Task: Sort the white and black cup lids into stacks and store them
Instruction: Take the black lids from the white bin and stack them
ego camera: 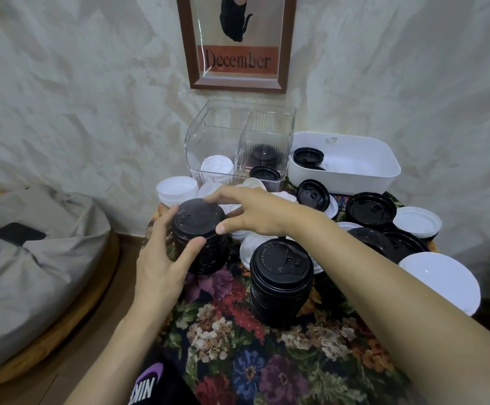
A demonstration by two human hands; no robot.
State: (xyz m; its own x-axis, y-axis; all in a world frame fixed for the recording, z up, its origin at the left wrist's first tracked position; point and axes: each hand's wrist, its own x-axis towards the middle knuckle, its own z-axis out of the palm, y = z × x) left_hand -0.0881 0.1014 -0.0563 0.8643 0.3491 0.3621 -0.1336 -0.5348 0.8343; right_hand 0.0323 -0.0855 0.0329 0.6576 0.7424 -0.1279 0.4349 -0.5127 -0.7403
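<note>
A stack of black lids (201, 238) stands at the table's left side. My left hand (164, 252) curls around its left and front. My right hand (246, 211) grips the top of the same stack from the right, thumb at the front rim. A second, taller stack of black lids (280, 285) stands free in the middle. Loose white lids (176, 188) and loose black lids (370, 210) lie scattered behind and to the right. The clear two-compartment bin (240, 141) at the back holds white lids on the left and black lids on the right.
A white tub (348, 165) with a black lid in it sits at the back right. The floral tablecloth (267, 361) covers the table. A grey beanbag (33, 258) lies to the left, and a framed picture (236, 42) hangs on the wall.
</note>
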